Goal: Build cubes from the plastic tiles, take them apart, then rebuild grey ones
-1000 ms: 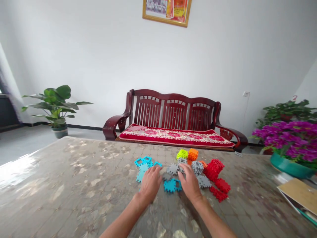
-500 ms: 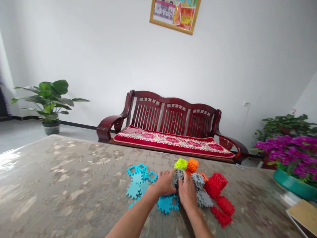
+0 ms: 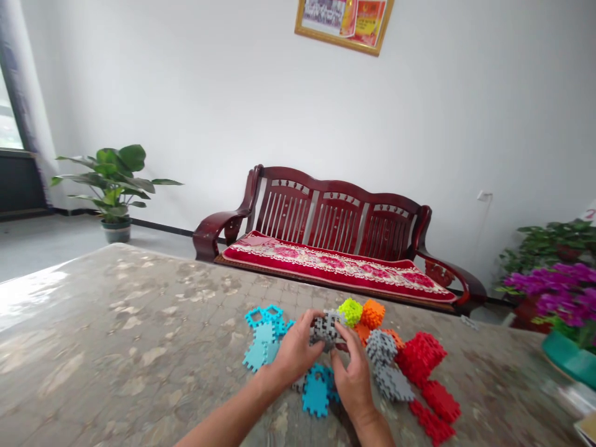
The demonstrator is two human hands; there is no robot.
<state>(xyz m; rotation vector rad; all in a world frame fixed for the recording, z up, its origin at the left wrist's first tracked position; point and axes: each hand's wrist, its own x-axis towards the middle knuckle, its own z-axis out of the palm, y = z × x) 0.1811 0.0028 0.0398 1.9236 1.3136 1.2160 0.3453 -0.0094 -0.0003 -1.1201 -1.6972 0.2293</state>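
Between my two hands is a grey block built of interlocking toothed tiles (image 3: pixel 327 328), held a little above the table. My left hand (image 3: pixel 298 347) grips its left side, thumb below and fingers behind. On the other side my right hand (image 3: pixel 352 366) has its fingers and thumb pressed against the block. Blue interlocking tiles (image 3: pixel 315 394) lie just below the hands, and light blue tiles (image 3: pixel 261 344) spread to the left. Close on the right are a grey tile cube (image 3: pixel 380 347) and flat grey tiles (image 3: pixel 393 382).
Behind the hands stand a lime-green block (image 3: pixel 351 311) and an orange block (image 3: pixel 373 314). Red tile pieces (image 3: pixel 421 357) lie to the right. A teal pot (image 3: pixel 568 357) with purple flowers stands at the table's right edge. Beyond the patterned table (image 3: pixel 116 335) is a wooden bench (image 3: pixel 335 214).
The grey block has been turned and raised a little, so more of its toothed faces show. Both hands stay on it. The whole view has shifted slightly.
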